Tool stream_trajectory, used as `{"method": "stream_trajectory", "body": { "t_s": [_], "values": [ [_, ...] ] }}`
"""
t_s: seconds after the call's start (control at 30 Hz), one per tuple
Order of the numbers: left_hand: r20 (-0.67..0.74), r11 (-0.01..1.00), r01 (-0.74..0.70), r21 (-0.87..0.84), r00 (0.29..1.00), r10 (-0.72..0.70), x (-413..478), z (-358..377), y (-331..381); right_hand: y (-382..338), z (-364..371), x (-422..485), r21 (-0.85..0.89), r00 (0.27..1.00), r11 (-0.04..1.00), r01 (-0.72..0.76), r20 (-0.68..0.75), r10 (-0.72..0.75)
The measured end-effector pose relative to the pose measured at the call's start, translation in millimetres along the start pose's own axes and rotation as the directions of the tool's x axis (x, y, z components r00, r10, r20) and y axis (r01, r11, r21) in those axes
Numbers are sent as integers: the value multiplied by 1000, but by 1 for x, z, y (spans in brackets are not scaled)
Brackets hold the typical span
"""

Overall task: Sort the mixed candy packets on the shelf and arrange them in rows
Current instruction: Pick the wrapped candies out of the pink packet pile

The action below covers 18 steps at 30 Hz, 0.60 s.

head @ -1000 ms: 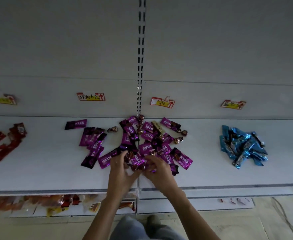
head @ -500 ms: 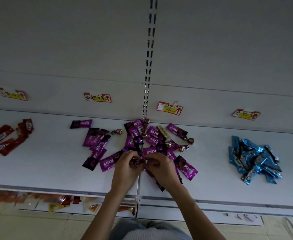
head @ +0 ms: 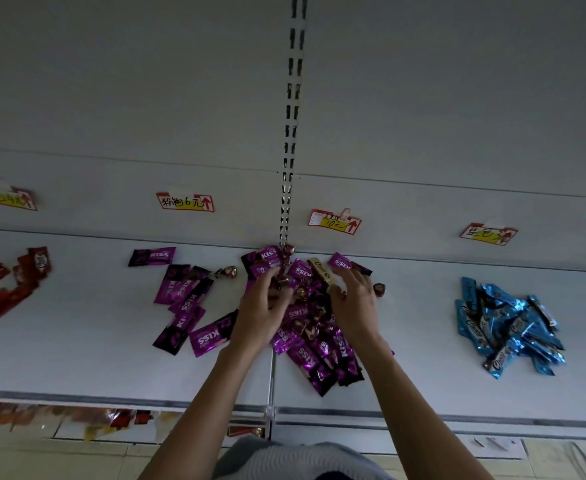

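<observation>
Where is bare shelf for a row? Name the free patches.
Free: white shelf between the red foil packets and the loose purple KISS packets; also between the central purple heap and the blue foil packet pile. Crowded: that central heap at the shelf seam.

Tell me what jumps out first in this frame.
A jumbled pile of purple KISS packets lies in the middle of the white shelf, with small wrapped candies in and around it. The left hand and right hand are both down in it. A heap of shiny blue packets lies apart to the right, and red packets lie at the far left.
</observation>
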State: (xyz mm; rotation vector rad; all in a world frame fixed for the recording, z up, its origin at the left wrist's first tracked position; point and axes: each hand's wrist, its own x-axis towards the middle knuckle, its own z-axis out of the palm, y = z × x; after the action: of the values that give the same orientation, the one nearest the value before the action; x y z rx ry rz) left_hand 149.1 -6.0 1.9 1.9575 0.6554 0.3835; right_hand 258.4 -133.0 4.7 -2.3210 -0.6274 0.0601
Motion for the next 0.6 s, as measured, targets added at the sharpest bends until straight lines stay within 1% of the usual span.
{"method": "stream_trajectory", "body": {
  "t_s": [0.03, 0.1, 0.13, 0.17, 0.23, 0.33, 0.4, 0.47, 0.6],
  "values": [
    [-36, 999, -17, 46, 999, 18, 3, -2, -4, 3, 3, 3, -43, 997, 999, 13, 76, -9],
    [-46, 993, -39, 108, 998, 44, 3, -2, -10, 7, 7, 7, -184, 970, 981, 64, 241, -18],
    [-36, 992, -46, 120, 998, 51, 1, -1, -13, 8, 8, 8, -263, 954, 961, 90, 300, -7],
    [-31, 991, -58, 123, 998, 62, -1, -1, -16, 9, 10, 9, -315, 944, 944, 101, 331, 9],
    [-49, 991, -77, 111, 995, 83, -4, -1, -19, 7, 12, 10, -332, 951, 939, 87, 308, 20],
    [-99, 993, -92, 77, 990, 100, -7, -6, -16, 4, 14, 3, -293, 990, 955, 42, 141, 0],
    [-128, 991, -111, 69, 984, 120, -9, -9, -12, 4, 16, 0, -312, 997, 950, -1, 72, 25],
    [-143, 991, -119, 57, 982, 126, -12, -13, -11, 2, 17, 0, -328, 996, 944, -27, 70, 53],
    [-141, 997, -69, 31, 987, 73, -21, -20, -14, -4, 15, 2, -305, 994, 950, -61, 69, 86]
  ]
}}
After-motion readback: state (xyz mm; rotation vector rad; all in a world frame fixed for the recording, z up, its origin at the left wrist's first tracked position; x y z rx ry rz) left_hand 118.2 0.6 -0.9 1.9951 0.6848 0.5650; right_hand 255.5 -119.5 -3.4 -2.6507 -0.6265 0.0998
